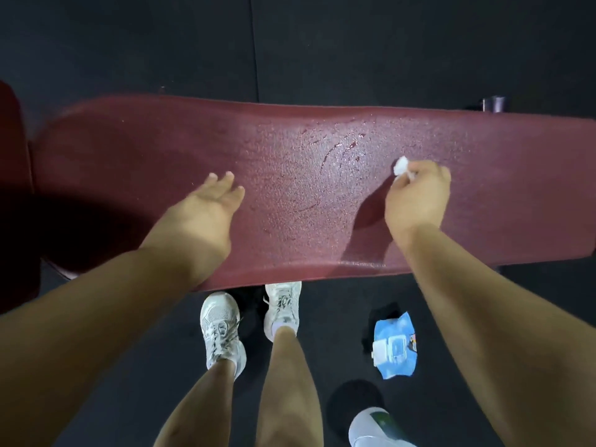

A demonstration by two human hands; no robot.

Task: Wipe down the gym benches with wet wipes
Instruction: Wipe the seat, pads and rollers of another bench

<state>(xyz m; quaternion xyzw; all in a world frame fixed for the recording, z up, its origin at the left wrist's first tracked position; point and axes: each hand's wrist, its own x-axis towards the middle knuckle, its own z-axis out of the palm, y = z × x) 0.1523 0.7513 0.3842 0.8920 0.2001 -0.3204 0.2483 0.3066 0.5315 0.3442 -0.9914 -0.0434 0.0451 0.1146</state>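
A long dark-red padded gym bench (pixel 161 150) runs across the view, its middle wet with streaks and droplets. My right hand (pixel 419 195) grips a small crumpled white wet wipe (pixel 401 166) over the bench's right part; most of the wipe is hidden in my fist. Over the bench's left-centre is my left hand (pixel 209 201), fingers straight and holding nothing. A blue pack of wet wipes (pixel 395 346) with its white lid lies on the floor below my right arm.
The floor (pixel 322 43) is black rubber matting. My two white sneakers (pixel 222 327) stand against the bench's near edge. A white and green object (pixel 374 427) sits on the floor at bottom right. Another dark-red pad (pixel 13 150) shows at the left edge.
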